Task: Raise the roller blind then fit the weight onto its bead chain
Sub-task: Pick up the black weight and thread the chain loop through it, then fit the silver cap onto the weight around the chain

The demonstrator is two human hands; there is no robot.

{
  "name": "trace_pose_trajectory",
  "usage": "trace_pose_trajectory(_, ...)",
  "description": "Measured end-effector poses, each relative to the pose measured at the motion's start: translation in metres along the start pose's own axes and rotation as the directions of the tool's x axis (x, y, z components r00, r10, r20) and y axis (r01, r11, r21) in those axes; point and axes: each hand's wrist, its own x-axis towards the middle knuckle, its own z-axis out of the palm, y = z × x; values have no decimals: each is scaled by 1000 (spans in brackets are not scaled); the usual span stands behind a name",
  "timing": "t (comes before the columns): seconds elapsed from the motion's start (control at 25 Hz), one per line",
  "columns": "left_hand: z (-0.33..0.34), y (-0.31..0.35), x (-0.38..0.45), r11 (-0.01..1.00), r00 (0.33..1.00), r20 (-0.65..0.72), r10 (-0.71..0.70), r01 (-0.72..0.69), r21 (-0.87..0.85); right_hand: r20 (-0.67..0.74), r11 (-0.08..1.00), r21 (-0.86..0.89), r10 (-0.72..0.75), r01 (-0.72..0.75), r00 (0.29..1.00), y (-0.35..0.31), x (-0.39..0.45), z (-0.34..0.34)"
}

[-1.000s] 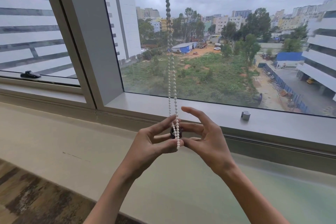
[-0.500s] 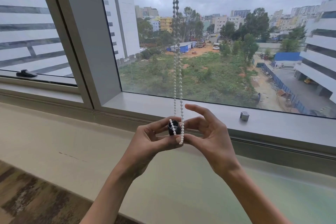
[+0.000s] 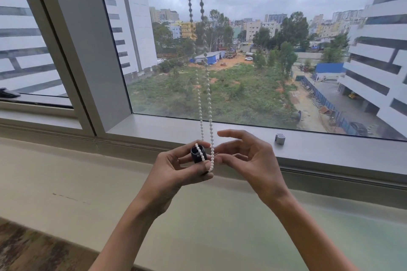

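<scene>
A white bead chain [image 3: 203, 86] hangs as a loop from above the frame, down in front of the window glass. My left hand [image 3: 176, 167] pinches a small dark cylindrical weight [image 3: 198, 154] between thumb and fingers. One strand of beads lies across the weight's open top. My right hand [image 3: 246, 160] sits just right of it, with thumb and a finger pinching the other strand near the loop's bottom and the remaining fingers spread. The blind itself is out of view, above the frame.
A small grey metal cap-like piece [image 3: 280, 138] stands on the grey window sill [image 3: 330, 149] to the right of my hands. A thick window mullion [image 3: 88, 50] rises at left. A black window handle [image 3: 8, 93] sits at the far left.
The dark weight has come into plain view in my left hand, and the chain strand now lies over its top. Both hands stayed at about the same place.
</scene>
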Motion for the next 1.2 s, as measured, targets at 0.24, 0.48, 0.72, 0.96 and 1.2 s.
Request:
trace_pose_trajectory(0.24,2,5,-4,1000,1000,2,5,-5,-9,-336,552,-781,24,-292,942,46,48,-101)
trace_pose_trajectory(0.48,10,8,-3,1000,1000,15,-8,8,-29,-300,574,-742,175,-345,938,77,58,-116)
trace_pose_trajectory(0.72,7,9,-4,999,1000,28,-11,12,-53,-168,921,141,385,-364,908,44,52,-114)
trace_pose_trajectory(0.96,11,8,-4,998,1000,20,18,-16,-66,292,664,601,337,-446,895,-5,40,-71)
trace_pose_trajectory(1.2,13,11,-8,998,998,29,54,-52,-40,358,951,200,155,-238,921,-27,30,-35)
